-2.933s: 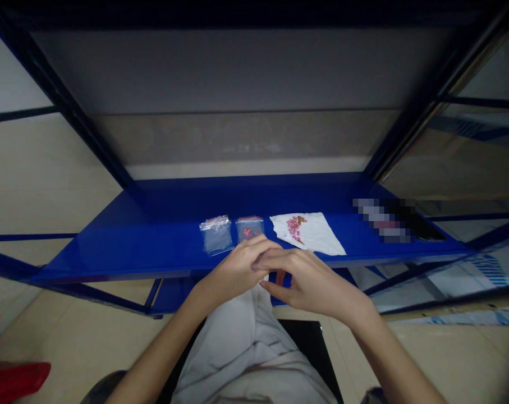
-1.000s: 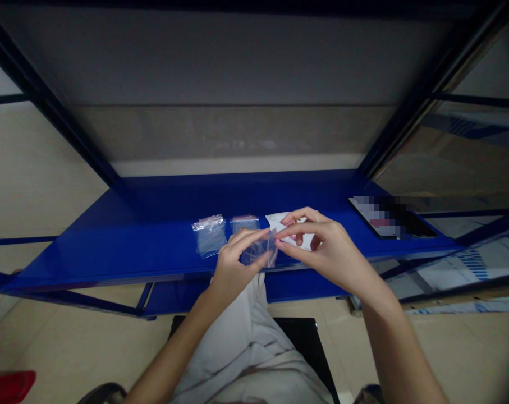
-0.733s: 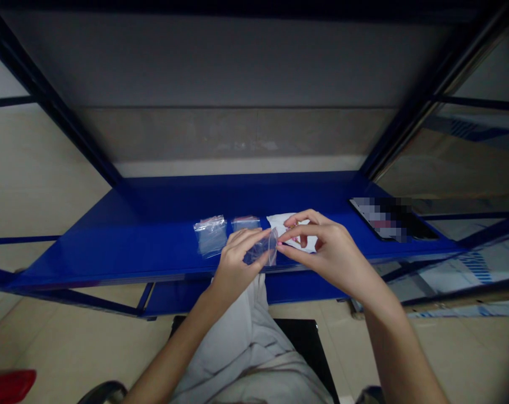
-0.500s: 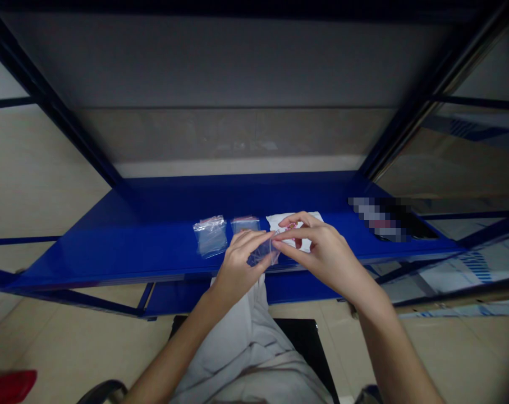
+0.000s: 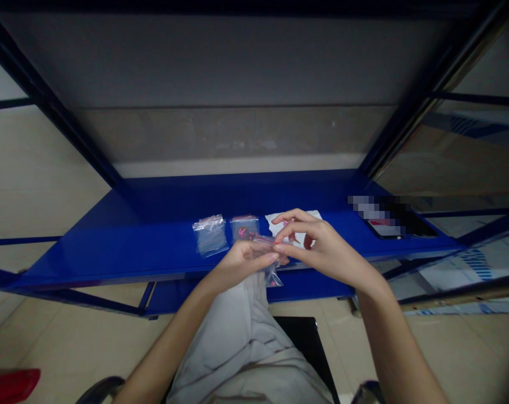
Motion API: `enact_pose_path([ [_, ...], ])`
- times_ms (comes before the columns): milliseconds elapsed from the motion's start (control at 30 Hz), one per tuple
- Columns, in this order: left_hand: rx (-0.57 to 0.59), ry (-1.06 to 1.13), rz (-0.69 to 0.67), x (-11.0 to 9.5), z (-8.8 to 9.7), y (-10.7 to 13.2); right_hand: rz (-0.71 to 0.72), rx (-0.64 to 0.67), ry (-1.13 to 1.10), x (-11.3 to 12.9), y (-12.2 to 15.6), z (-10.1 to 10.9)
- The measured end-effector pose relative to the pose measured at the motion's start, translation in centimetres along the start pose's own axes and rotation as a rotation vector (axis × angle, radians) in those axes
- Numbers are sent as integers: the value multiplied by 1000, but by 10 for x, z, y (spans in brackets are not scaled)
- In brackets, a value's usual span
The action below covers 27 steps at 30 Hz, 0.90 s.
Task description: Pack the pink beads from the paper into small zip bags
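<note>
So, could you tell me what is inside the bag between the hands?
Small pink pieces show low in the clear zip bag; its upper part, behind the left hand and right hand, cannot be seen.

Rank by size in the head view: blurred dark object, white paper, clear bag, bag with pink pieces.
Largest: the blurred dark object. Next: the white paper. Smallest: the clear bag and the bag with pink pieces, too alike to rank.
</note>
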<state>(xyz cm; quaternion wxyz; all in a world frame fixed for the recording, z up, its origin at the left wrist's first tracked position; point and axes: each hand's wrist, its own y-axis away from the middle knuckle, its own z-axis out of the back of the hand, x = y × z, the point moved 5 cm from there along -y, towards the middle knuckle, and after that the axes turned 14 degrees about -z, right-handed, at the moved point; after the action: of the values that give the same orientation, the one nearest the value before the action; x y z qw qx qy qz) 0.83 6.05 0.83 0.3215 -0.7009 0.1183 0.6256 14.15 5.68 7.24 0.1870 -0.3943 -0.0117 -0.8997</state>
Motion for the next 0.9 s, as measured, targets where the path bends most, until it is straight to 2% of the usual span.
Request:
enact_pose_path([
  [133, -68, 12, 42, 3, 6, 2, -22, -40, -49, -10, -5, 7],
  [233, -183, -14, 33, 5, 14, 5, -141, -245, 27, -38, -9, 24],
  [300, -250, -43, 29, 5, 19, 8, -247, -423, 191, -63, -10, 36],
  [367, -308, -57, 16, 5, 23, 9, -344, -504, 331, -89, -12, 41],
  [467, -370, -70, -36, 0, 25, 10, -400, -448, 410, -121, -19, 34],
  [567, -385, -113, -69, -5, 26, 12, -393, -355, 385, -139, -27, 21],
  [700, -392, -232, -115, -8, 29, 15, -356, -293, 395, -145, -32, 9],
  [900, -414, -391, -272, -12, 34, 18, -381, -306, 492, -147, -34, 3],
])
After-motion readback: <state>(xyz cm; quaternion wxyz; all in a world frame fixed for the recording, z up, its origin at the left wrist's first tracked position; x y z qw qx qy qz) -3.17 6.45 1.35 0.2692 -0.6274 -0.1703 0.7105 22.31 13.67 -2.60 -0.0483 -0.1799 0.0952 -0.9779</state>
